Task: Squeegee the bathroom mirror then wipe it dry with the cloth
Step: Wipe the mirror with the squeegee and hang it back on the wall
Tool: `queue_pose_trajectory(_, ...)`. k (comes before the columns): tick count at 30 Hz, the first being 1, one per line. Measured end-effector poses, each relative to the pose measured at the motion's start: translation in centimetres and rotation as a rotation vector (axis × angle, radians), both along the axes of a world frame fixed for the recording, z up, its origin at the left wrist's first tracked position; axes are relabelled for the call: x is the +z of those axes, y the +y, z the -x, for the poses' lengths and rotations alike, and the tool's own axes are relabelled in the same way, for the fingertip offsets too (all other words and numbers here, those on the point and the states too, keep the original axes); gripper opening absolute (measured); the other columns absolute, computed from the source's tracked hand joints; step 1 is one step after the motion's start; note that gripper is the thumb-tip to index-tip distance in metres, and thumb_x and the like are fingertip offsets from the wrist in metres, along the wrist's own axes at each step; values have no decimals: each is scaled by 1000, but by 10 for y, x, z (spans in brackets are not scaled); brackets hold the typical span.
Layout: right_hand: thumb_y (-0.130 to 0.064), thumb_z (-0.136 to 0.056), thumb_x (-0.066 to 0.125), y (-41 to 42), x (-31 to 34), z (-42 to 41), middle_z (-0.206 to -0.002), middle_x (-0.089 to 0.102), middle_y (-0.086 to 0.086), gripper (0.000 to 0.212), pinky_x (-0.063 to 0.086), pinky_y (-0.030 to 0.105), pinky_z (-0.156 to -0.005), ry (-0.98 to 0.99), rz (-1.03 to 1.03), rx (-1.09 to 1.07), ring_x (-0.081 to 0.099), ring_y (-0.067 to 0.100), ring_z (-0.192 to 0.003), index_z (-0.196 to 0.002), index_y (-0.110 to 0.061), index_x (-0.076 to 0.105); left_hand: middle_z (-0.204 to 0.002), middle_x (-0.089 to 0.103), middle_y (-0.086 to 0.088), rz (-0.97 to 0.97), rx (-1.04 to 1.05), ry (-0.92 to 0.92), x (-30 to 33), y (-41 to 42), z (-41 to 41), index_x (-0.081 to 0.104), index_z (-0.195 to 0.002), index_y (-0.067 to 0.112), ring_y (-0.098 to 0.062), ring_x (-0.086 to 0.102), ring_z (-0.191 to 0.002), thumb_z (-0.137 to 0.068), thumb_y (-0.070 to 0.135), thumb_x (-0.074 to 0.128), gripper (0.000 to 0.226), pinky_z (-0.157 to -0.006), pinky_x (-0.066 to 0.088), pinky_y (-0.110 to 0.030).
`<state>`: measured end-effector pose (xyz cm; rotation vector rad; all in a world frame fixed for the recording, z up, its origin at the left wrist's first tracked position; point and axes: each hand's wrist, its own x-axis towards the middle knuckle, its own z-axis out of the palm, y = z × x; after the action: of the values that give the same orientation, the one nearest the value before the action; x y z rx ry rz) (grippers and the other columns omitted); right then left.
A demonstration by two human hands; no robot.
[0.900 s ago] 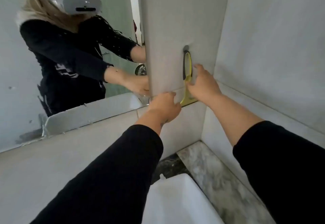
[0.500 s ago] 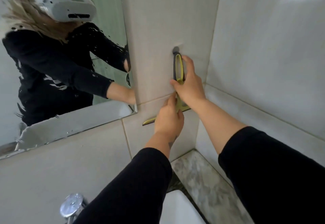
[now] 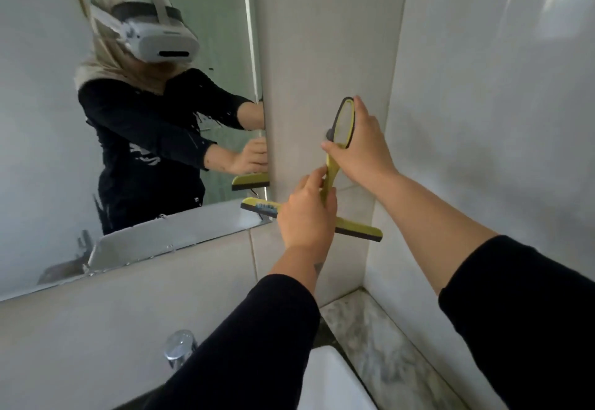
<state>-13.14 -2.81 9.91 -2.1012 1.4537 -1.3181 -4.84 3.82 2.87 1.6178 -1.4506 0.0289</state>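
A yellow squeegee [image 3: 357, 228] with a dark rubber blade and a grey-edged loop handle is held off the tiled wall, just right of the bathroom mirror [image 3: 58, 139]. My right hand [image 3: 360, 148] grips the loop handle at the top. My left hand [image 3: 307, 216] holds the lower stem, right above the blade, and covers the blade's middle. The blade lies roughly level, its left end near the mirror's bottom right corner. The mirror carries water streaks and drops and reflects me. No cloth is in view.
A chrome tap [image 3: 178, 347] stands below the mirror, and the white basin rim [image 3: 331, 380] shows at the bottom. A marble ledge [image 3: 383, 345] fills the corner on the right. Tiled walls [image 3: 483, 119] close in on the right side.
The squeegee has come off its wall hook and now hangs free in both hands, lower and tilted. My left hand has closed on the stem. The view has swung towards the mirror.
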Motion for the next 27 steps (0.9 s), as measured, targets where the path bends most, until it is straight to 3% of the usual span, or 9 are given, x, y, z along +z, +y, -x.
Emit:
queue_pose_trajectory(2,-36,-88,63,18,16,1,-153,19,11,86,30,41,-112,255,121,-44,26,31,-138,-152,-18,9,-114,64,4,10,14,-28,15,14,-10,51,-131,28,-22,62,-94,-94,28,52,37,-73,52,-38)
queue_pose_trajectory(4,-34,-91,57,37,32,-1,-159,10,7,74,15,50,-117,478,276,-23,7,28,-146,-151,-18,16,-111,64,4,29,18,-79,31,29,-23,53,-129,29,-21,63,-93,-93,28,53,36,-72,54,-39)
queue_pose_trajectory(8,-26,-89,50,75,71,-16,-154,30,-1,48,-2,59,-114,766,476,124,8,19,-147,-136,-29,50,-108,65,5,93,67,-166,68,65,-56,57,-126,28,-18,62,-94,-91,29,56,35,-69,53,-35)
queue_pose_trajectory(10,-28,-87,54,94,90,-29,-149,39,-4,43,-5,60,-113,853,548,173,14,18,-146,-130,-34,56,-106,66,4,116,87,-199,87,85,-75,59,-124,27,-18,62,-94,-90,29,57,34,-69,52,-35)
queue_pose_trajectory(13,-29,-90,58,116,117,-51,-129,53,-3,37,-2,58,-115,888,669,197,31,19,-137,-125,-36,58,-107,66,5,150,125,-245,114,114,-105,59,-123,28,-18,62,-93,-89,27,58,34,-68,51,-33)
queue_pose_trajectory(17,-29,-87,64,143,156,-87,-113,59,2,37,7,54,-117,831,808,226,46,26,-120,-123,-39,61,-116,66,4,230,224,-342,153,150,-143,58,-127,28,-20,63,-100,-91,28,56,36,-71,54,-36)
queue_pose_trajectory(21,-28,-86,66,162,195,-120,-112,60,7,37,17,55,-113,732,924,184,47,33,-115,-122,-38,62,-128,59,5,351,306,-401,191,186,-180,55,-129,25,-18,58,-113,-89,26,60,40,-83,52,-36)
queue_pose_trajectory(27,-39,-93,52,180,254,-162,-115,55,2,37,27,46,-99,574,945,89,41,27,-115,-129,-47,51,-128,53,5,416,448,-368,230,227,-229,50,-128,23,-15,51,-113,-94,28,53,35,-79,39,-24)
